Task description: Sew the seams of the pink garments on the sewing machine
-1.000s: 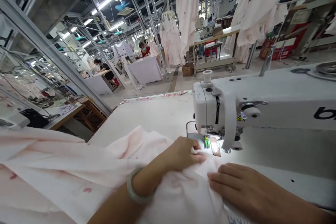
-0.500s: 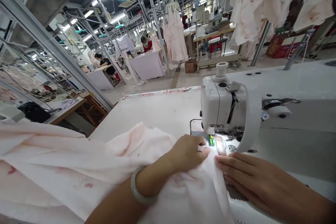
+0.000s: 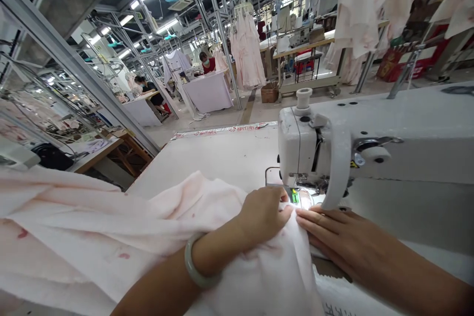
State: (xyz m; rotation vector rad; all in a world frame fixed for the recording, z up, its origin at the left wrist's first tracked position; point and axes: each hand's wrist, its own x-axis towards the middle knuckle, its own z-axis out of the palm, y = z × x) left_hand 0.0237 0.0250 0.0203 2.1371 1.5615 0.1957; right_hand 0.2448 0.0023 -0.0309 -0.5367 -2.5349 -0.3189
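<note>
A pale pink fabric [image 3: 111,237] with small red marks lies heaped across the white table [image 3: 222,158] in front of me. My left hand [image 3: 262,215], with a pale green bangle on its wrist, has its fingers curled and pinches the fabric's edge right at the lit needle area. My right hand [image 3: 333,239] lies flat on the fabric beside it, fingers stretched toward the needle. The white sewing machine [image 3: 370,143] stands just behind both hands; its presser foot [image 3: 294,196] is partly hidden by my fingers.
Beyond the table's far edge runs an aisle with metal racks and hanging pink garments [image 3: 246,49]. Two people sit at other work tables [image 3: 207,91] far left of centre. A wooden bench [image 3: 96,150] stands to the left. More garments hang at upper right.
Both hands have slid the fabric edge closer to the needle. My right hand has moved up and left until its fingertips meet my left hand. The camera view has shifted a little.
</note>
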